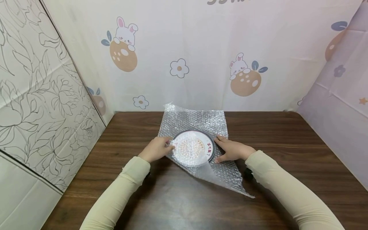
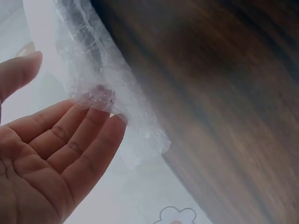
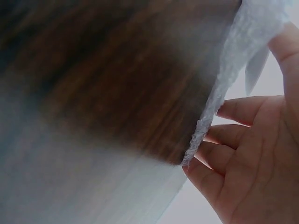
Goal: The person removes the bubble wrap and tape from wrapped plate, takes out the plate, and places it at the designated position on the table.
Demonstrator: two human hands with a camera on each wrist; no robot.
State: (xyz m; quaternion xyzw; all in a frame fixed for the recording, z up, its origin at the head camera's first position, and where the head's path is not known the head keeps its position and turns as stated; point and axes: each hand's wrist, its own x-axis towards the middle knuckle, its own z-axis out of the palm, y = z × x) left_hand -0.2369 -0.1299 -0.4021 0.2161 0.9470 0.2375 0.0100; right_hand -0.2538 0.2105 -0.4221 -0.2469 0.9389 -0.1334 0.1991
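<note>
A round white plate (image 1: 209,147) with a dark rim and red characters lies on a sheet of bubble wrap (image 1: 195,118) in the head view. A clear flap of the wrap overlaps much of the plate, and its near corner reaches out to the lower right. At the plate's left edge is my left hand (image 1: 156,149); in the left wrist view its fingertips (image 2: 100,114) touch the wrap, with the thumb standing apart. My right hand (image 1: 232,150) rests on the wrap at the plate's right edge, fingers spread. Its fingertips (image 3: 219,109) meet the wrap's edge in the right wrist view.
The brown wooden table (image 1: 132,127) extends on both sides of the wrap and in front of it. Behind its far edge hangs a pale curtain (image 1: 155,80) printed with rabbits and flowers. A white panel with line-drawn flowers (image 1: 43,95) stands at the left.
</note>
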